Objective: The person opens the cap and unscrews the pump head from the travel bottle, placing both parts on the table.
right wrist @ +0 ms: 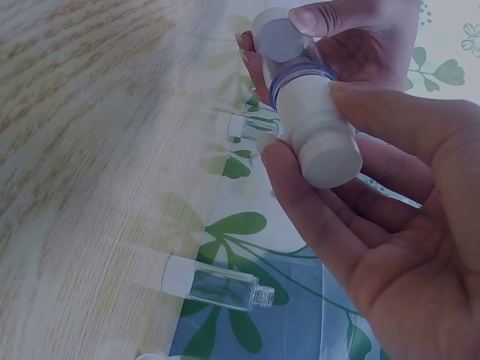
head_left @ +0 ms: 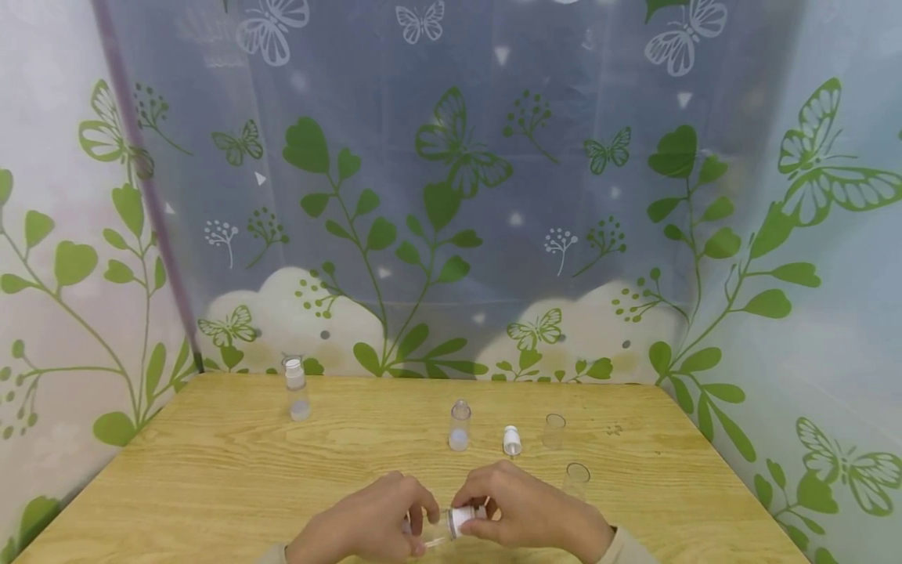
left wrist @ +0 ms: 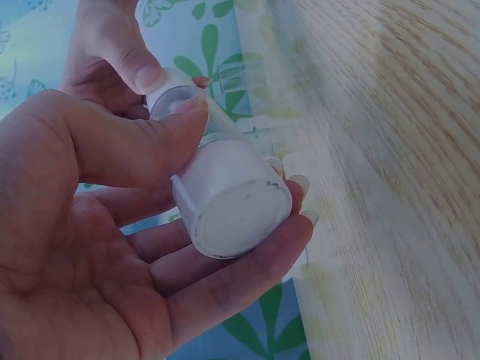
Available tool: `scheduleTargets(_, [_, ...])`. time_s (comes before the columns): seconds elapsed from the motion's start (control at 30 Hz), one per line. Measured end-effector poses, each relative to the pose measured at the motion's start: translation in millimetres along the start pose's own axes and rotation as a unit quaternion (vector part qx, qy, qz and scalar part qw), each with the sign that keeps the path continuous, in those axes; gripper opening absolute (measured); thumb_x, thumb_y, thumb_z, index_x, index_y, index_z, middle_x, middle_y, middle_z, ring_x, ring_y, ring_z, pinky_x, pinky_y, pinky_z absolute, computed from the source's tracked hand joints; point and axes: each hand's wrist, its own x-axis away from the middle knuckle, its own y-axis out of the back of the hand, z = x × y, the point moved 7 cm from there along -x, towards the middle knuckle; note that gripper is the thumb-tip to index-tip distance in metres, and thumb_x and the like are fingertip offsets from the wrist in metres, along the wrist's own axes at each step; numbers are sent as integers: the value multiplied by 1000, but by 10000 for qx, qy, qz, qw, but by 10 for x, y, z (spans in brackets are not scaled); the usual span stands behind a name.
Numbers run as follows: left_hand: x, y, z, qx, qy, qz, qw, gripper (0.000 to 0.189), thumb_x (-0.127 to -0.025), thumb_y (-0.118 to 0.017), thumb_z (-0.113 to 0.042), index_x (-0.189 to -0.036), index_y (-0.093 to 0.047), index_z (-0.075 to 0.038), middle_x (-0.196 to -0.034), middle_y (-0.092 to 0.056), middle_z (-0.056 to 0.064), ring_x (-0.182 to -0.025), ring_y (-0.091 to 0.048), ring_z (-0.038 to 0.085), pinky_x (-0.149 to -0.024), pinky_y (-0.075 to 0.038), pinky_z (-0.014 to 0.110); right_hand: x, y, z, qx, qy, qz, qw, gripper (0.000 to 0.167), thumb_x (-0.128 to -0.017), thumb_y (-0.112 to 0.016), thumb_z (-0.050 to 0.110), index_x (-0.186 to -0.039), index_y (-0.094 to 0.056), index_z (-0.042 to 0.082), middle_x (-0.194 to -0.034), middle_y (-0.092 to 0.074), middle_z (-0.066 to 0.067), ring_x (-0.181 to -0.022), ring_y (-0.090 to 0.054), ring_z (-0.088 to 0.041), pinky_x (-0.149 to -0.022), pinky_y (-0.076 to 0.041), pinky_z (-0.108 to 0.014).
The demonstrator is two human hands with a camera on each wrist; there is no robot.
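Note:
Low at the front of the table, my left hand [head_left: 377, 517] grips a small clear bottle [left wrist: 234, 196] around its whitish lower end, thumb along its side. My right hand [head_left: 528, 505] holds the white pump top [right wrist: 313, 112] at the bottle's other end between thumb and fingers. The bottle lies roughly sideways between the hands, and the top sits against its neck. Whether the top is screwed on tight cannot be told. Beyond the hands stands an uncapped clear bottle [head_left: 460, 427] with a threaded neck. Beside it is a loose white pump top [head_left: 511, 440].
Two clear caps stand on the right: the far cap [head_left: 554, 432] and the near cap [head_left: 576, 479], partly behind my right hand. At the back left stands another bottle [head_left: 297, 392] with a white top. A patterned curtain [head_left: 437, 235] hangs behind the wooden table [head_left: 211, 470].

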Motion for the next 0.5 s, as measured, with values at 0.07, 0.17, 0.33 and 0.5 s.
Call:
scheduleTargets(0.07, [0, 0, -3, -4, -19, -2, 10000, 27, -78, -80, -1, -105, -77, -4, -81, -74, -3, -64, -61, -3, -61, -53, 17, -2, 5, 5, -7, 41, -30, 10000, 14, -97, -70, 11, -110, -75, 6, -99, -75, -1, -83, -58, 11, -70, -55, -11])
scheduleTargets(0.17, [-4, -2, -10, 2, -51, -1, 10000, 27, -78, -79, -1, -105, -77, -4, -81, -75, -3, -63, -61, -3, -61, -53, 16, -3, 11, 13, -34, 76, -60, 9999, 14, -96, -72, 10, -109, -75, 6, -100, -75, -2, -83, -58, 10, -71, -56, -11])
scheduleTargets(0.33, [-5, -4, -7, -24, -74, 15, 10000, 27, -78, -79, 0, -105, -77, -4, -80, -74, -4, -64, -62, -3, -61, -53, 16, -2, 15, 18, -65, 90, -90, 9999, 13, -95, -73, 10, -108, -75, 6, -100, -75, -2, -83, -59, 10, -71, -56, -11])
scheduleTargets(0.5, [-10, -8, 3, 13, -49, 36, 10000, 27, -78, -79, 0, -105, -78, -4, -80, -74, -5, -64, -62, -3, -61, -53, 16, -2, 13, 24, -24, 107, -73, 9999, 13, -96, -73, 10, -108, -75, 7, -100, -74, -1, -83, -59, 10, -71, -56, -12])
